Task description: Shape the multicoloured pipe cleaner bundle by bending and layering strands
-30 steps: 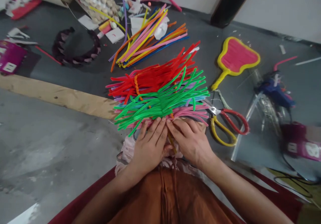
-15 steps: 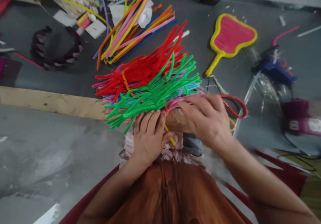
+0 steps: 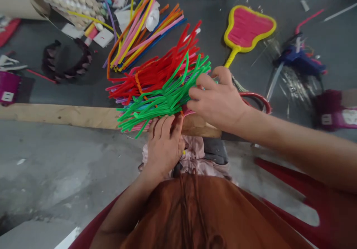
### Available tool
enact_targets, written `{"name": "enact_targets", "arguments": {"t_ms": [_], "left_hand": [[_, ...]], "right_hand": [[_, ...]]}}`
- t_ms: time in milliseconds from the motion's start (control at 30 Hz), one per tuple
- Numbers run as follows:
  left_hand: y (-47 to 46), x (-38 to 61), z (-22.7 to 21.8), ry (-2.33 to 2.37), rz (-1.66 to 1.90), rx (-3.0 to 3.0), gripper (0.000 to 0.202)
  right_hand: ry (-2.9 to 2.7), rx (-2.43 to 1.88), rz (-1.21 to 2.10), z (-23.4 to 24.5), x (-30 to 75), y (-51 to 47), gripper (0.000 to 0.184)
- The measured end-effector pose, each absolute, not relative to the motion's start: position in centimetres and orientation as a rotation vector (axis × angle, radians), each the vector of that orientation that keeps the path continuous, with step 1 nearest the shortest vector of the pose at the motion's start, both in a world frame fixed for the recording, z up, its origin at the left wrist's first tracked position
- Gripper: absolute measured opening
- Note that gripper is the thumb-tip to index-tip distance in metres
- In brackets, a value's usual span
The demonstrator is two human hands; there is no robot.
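A thick stack of pipe cleaners (image 3: 156,89), red on top, green in front, pink and blue below, lies in front of me on a cardboard strip (image 3: 69,115). My left hand (image 3: 164,146) grips the near edge of the stack, fingers curled up against the green and pink ends. On the stack's right side rests my right hand (image 3: 216,100), its fingers pinched on the green strands.
A second loose pile of mixed pipe cleaners (image 3: 145,29) lies further back. A pink and yellow fan (image 3: 245,27) lies to the right, with red-handled scissors (image 3: 258,100) partly under my right wrist. A blue glue gun (image 3: 299,57) and a dark headband (image 3: 65,61) lie on the grey floor.
My right hand has left the near edge beside my left hand and moved up and right onto the green strands. The view has tilted down.
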State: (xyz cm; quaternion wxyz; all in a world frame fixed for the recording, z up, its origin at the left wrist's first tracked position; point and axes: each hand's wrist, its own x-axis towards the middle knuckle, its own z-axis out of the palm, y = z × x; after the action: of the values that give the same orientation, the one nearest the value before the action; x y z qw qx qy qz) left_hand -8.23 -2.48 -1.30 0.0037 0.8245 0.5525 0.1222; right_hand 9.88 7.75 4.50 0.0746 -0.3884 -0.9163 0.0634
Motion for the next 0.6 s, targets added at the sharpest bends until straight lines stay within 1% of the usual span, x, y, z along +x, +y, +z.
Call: {"name": "enact_targets", "arguments": {"t_ms": [167,300,467,533,600], "left_hand": [[-2.6,-8.2,-1.6,1.728,0.397,2.592,0.055],[-2.5,-8.0,-1.4,1.729,0.400,2.574,0.057],[-2.8,-7.9,-1.5,1.724,0.425,2.560,0.050],[-2.9,-7.8,-1.9,1.730,0.459,2.559,0.049],[-3.0,-7.8,-2.3,1.749,0.470,2.547,0.048]], "right_hand": [[-2.970,-1.076,0.032,5.2,9.7,8.7,0.034],[-3.092,-1.043,0.072,7.1,8.0,9.5,0.039],[-3.315,-0.848,-0.069,7.9,4.0,10.3,0.024],[-3.309,-0.749,0.009,7.1,2.7,10.6,0.022],[-3.263,-0.652,0.177,5.8,1.9,10.8,0.025]]}}
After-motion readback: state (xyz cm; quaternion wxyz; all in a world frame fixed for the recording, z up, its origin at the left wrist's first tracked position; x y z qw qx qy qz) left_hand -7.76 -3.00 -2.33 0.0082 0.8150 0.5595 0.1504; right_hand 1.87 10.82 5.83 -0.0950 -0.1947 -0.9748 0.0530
